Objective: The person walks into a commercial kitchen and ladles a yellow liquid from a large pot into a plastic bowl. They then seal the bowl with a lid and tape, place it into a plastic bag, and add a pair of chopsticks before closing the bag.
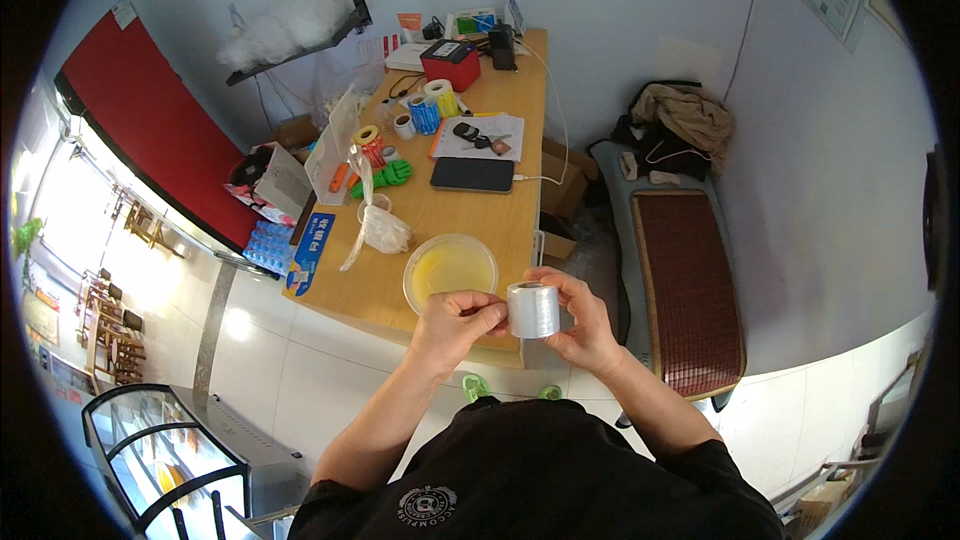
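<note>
A roll of clear plastic film (pixel 533 311) is held upright in front of me, near the front edge of the wooden counter. My right hand (pixel 585 319) grips it from the right, fingers at the top and thumb low on the side. On the left side, my left hand (pixel 457 326) has thumb and forefinger pinched together at the roll's edge; whether film lies between them is too fine to tell. Just behind my left hand stands a round clear plastic bowl (pixel 451 264) with yellowish contents. A knotted clear plastic bag (pixel 388 234) lies beyond it to the left.
The wooden counter (pixel 480 214) carries a charging phone (pixel 472 175), keys (pixel 480 136), label rolls (pixel 425 114), a green object (pixel 388 177) and a red box (pixel 451 64). To the right is a bench with a dark red mat (pixel 686 285). A glass display case (pixel 169 457) stands lower left.
</note>
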`<move>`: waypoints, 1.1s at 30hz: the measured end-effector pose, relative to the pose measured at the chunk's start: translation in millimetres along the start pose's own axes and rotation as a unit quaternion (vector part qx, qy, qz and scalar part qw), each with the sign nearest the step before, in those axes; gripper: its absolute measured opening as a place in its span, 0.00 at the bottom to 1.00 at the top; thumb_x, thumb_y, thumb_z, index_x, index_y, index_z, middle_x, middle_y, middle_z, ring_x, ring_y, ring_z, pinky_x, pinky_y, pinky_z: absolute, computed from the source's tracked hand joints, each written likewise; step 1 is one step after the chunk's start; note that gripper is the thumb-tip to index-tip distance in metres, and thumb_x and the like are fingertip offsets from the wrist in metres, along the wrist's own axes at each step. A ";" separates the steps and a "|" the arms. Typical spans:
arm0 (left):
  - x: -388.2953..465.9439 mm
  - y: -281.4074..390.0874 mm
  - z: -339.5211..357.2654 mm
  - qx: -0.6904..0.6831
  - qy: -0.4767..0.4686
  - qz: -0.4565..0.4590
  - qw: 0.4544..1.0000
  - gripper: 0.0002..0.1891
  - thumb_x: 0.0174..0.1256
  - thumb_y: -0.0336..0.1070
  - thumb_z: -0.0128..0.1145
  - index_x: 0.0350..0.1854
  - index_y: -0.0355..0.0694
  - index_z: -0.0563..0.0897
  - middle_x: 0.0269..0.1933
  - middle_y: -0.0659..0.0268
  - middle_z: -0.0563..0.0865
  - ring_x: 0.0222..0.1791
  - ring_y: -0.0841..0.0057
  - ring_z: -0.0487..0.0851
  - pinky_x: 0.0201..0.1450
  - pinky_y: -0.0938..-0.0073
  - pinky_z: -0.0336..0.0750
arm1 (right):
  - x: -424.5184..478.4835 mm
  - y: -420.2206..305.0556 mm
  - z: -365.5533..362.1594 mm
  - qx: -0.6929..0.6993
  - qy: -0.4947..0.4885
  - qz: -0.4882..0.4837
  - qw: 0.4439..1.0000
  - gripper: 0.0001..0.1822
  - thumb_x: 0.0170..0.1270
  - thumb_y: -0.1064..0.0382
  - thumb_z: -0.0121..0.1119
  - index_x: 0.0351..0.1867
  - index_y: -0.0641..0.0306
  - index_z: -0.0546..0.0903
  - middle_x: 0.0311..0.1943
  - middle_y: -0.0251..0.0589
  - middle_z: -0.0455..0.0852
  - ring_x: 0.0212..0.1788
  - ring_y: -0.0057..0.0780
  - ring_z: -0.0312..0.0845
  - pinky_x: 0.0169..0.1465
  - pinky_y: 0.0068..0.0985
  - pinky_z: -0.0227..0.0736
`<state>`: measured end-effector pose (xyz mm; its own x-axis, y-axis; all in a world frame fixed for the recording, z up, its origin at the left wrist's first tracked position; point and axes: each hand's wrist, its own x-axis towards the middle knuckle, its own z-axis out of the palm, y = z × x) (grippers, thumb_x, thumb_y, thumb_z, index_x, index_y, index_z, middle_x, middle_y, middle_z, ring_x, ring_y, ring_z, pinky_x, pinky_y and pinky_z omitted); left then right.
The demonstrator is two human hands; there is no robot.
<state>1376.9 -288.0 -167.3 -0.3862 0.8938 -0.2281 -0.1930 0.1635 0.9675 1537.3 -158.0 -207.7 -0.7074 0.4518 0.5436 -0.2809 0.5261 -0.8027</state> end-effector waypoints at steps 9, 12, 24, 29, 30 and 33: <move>13.8 -6.4 1.5 -0.053 0.011 0.044 0.998 0.05 0.67 0.30 0.54 0.38 0.33 0.78 0.36 0.64 0.82 0.34 0.82 0.78 0.39 0.80 0.74 | 2.2 15.3 6.1 0.063 0.039 0.020 0.997 0.33 0.54 0.66 0.71 0.59 0.62 0.65 0.61 0.50 0.70 0.62 0.37 0.70 0.61 0.32 0.68; 14.2 -2.7 -5.1 -0.110 0.027 0.045 0.993 0.06 0.69 0.31 0.52 0.40 0.34 0.77 0.39 0.62 0.82 0.38 0.79 0.79 0.44 0.76 0.75 | 3.3 21.1 7.2 0.075 0.064 0.027 0.995 0.34 0.53 0.69 0.71 0.59 0.62 0.65 0.61 0.50 0.70 0.62 0.37 0.70 0.62 0.32 0.67; 34.5 -21.4 -9.9 -0.113 0.011 -0.041 0.993 0.12 0.69 0.35 0.55 0.45 0.30 0.79 0.41 0.63 0.83 0.39 0.77 0.81 0.47 0.76 0.76 | 15.1 32.3 11.2 -0.066 0.057 -0.010 0.996 0.36 0.42 0.76 0.70 0.57 0.64 0.69 0.58 0.53 0.76 0.59 0.47 0.75 0.58 0.32 0.72; 36.5 -18.8 -11.1 -0.219 0.066 -0.004 0.974 0.07 0.70 0.34 0.54 0.43 0.36 0.78 0.42 0.63 0.84 0.40 0.79 0.80 0.45 0.77 0.75 | 22.5 26.9 9.8 -0.135 0.071 0.039 0.988 0.34 0.43 0.74 0.72 0.55 0.64 0.70 0.57 0.51 0.76 0.57 0.40 0.76 0.57 0.31 0.74; 37.4 -16.5 -11.3 -0.242 0.063 -0.018 0.968 0.07 0.70 0.34 0.53 0.43 0.37 0.78 0.42 0.63 0.84 0.40 0.79 0.80 0.45 0.77 0.74 | 23.7 26.6 9.5 -0.147 0.065 0.037 0.986 0.34 0.42 0.74 0.71 0.55 0.64 0.70 0.56 0.51 0.77 0.56 0.43 0.76 0.56 0.32 0.74; 45.3 -11.1 -15.9 -0.292 0.058 -0.049 0.953 0.06 0.70 0.34 0.54 0.42 0.39 0.77 0.42 0.62 0.84 0.41 0.78 0.81 0.45 0.76 0.74 | 28.7 25.5 11.7 -0.184 0.045 0.040 0.981 0.35 0.40 0.73 0.70 0.55 0.64 0.71 0.52 0.51 0.78 0.53 0.49 0.77 0.55 0.35 0.74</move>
<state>1347.2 -256.0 -190.1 -0.4310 0.8285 -0.3576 -0.6896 -0.0468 0.7227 1502.2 -140.1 -215.4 -0.6534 0.5549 0.5149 0.0377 0.7033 -0.7099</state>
